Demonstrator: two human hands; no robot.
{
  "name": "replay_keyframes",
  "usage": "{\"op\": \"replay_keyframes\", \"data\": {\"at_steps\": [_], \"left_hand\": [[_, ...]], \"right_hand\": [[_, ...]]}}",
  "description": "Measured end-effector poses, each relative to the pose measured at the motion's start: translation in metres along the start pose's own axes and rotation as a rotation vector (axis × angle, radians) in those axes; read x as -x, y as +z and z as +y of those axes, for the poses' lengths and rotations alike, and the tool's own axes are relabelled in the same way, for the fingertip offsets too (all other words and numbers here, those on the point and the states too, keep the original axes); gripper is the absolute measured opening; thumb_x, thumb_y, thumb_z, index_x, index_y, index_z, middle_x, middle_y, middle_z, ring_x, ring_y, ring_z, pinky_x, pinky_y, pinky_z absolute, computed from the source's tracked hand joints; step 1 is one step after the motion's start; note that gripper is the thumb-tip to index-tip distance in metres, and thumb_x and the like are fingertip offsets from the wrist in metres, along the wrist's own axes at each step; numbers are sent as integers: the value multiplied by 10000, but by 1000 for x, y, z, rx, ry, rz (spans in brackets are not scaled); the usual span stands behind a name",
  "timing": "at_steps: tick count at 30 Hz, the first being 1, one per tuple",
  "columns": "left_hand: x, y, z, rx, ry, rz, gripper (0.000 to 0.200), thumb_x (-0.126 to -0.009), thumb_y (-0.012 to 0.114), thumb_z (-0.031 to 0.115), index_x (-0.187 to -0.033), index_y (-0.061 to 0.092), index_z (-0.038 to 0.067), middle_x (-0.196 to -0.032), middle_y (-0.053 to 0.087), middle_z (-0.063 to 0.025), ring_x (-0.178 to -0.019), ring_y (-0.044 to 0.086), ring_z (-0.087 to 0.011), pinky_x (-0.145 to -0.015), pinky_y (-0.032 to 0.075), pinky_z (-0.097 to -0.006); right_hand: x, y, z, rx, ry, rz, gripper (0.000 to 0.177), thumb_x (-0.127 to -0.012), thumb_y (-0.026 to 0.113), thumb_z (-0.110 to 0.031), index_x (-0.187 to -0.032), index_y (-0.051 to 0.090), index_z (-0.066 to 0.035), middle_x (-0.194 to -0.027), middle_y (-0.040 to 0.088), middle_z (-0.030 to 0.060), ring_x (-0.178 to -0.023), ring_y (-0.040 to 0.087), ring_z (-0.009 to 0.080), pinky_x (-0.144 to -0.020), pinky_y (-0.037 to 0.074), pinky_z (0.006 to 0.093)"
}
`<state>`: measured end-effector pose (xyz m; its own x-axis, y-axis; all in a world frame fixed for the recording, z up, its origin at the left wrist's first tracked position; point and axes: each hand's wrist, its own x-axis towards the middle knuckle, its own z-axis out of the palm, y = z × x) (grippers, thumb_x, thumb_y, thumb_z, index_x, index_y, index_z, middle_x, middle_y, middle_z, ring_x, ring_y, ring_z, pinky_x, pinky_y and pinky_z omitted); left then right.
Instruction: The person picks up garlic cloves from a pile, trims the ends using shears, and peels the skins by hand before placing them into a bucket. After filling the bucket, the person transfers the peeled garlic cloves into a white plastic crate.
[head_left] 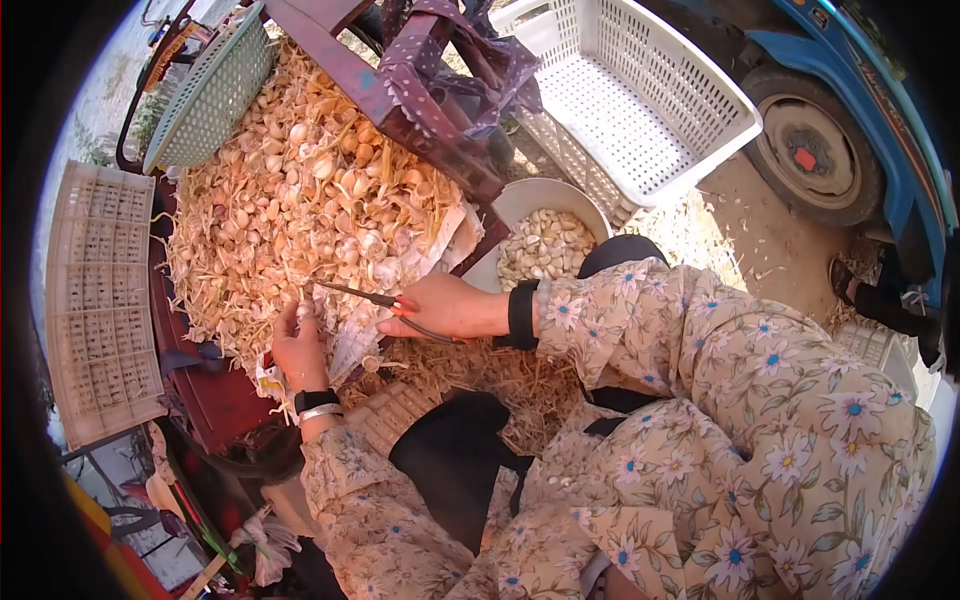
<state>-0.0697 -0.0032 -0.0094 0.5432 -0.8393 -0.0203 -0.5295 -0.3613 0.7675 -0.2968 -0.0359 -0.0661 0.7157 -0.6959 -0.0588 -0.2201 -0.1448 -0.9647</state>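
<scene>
Well, nearest us lie our two floral sleeves [690,330], with husks [530,400] strewn below the right hand [445,305]. That hand is closed around one pair of scissors [385,300]. Their long axis slants away from our palm, the blades pointing left and slightly outward, so that the tips end just beyond the left fingertips. The left hand [300,352] has thumb and fingers pinched on one garlic bulb [304,311], right below those tips; which way the bulb points we cannot tell. Our two hands are apart, with the scissors bridging between them.

Directly past both hands spreads one heap [300,170] of garlic, too many bulbs for us to count, on a dark red table [220,410] whose edge shows left of our left hand. Farther left of it stands one slatted crate [105,300]. Beyond the right hand we find one tub [519,196] of cloves [545,245], and past that one white crate [620,115]. One green basket [212,95] tilts beyond the heap. Farthest right, one wheel [810,150] of a blue vehicle [800,57] rests on sunlit ground [780,235].
</scene>
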Motion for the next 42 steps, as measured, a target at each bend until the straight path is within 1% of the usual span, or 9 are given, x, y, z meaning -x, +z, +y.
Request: {"op": "replay_keyframes", "data": {"at_steps": [5, 12, 16, 23, 31, 35, 39, 41, 42], "left_hand": [[27, -12, 14, 671, -104, -7, 289, -828, 497, 34, -1114, 455, 18, -961, 559, -103, -790, 603, -190, -620, 505, -239], [63, -9, 22, 984, -244, -246, 304, -819, 471, -2, -1116, 417, 41, -1024, 552, -158, -899, 591, -259, -676, 523, -259], [101, 5, 26, 993, -250, -445, 303, -802, 451, -46, -1094, 412, 28, -1034, 543, -157, -882, 596, -255, -674, 537, -279], [122, 18, 37, 807, -322, -514, 222, -807, 443, -76, -1008, 426, 16, -994, 556, -133, -865, 605, -240, -708, 537, -296], [117, 11, 22, 859, -187, -307, 184, -810, 514, -55, -959, 446, 30, -935, 588, -124, -819, 605, -181, -690, 540, -289], [112, 22, 21, 914, -185, -327, 208, -815, 532, -38, -997, 464, 37, -959, 595, -109, -827, 600, -163, -667, 534, -267], [113, 62, 12, 1141, -288, -180, 258, -845, 457, -20, -1097, 452, 35, -1018, 578, -95, -901, 569, -161, -715, 509, -302], [108, 70, 15, 1110, -274, -141, 366, -800, 376, -71, -1153, 427, 12, -1108, 519, -119, -947, 542, -188, -772, 478, -319], [107, 65, 21, 1147, -271, -229, 357, -806, 390, -56, -1154, 426, 10, -1107, 517, -121, -946, 540, -192, -769, 477, -321]], "right_hand": [[0, 6, 3, 15, -31, 31, 604, -794, 473, -590, -605, 515, -19, -541, 497, 166, -553, 534, 334, -518, 394, 393], [1, 8, -8, -84, -17, 18, 453, -812, 560, -469, -721, 544, -25, -557, 521, 110, -492, 509, 212, -473, 379, 344], [11, -2, -29, -810, 176, -195, 403, -800, 648, -251, -1060, 486, 12, -689, 569, 18, -505, 452, 58, -448, 369, 204], [5, 15, -16, -904, 160, -107, 222, -764, 653, -153, -904, 524, -38, -593, 522, 8, -502, 513, 66, -352, 348, 215], [19, -15, -40, -708, 57, -126, 197, -811, 593, -78, -984, 560, 10, -692, 562, 25, -559, 519, 83, -486, 412, 229], [22, -17, -40, -690, -5, -215, 121, -838, 561, -75, -942, 561, -13, -735, 577, 29, -563, 525, 83, -520, 440, 224], [18, 8, -34, -566, 5, -11, 162, -769, 638, -117, -863, 548, -20, -717, 561, 18, -612, 508, 88, -533, 434, 227], [9, 6, -25, -171, -131, 88, 157, -708, 645, -107, -822, 560, -38, -651, 544, 19, -594, 503, 81, -472, 384, 224], [11, -1, -31, -370, -41, 16, 149, -713, 634, -104, -829, 564, -41, -633, 539, 20, -562, 497, 75, -462, 377, 220]]}}
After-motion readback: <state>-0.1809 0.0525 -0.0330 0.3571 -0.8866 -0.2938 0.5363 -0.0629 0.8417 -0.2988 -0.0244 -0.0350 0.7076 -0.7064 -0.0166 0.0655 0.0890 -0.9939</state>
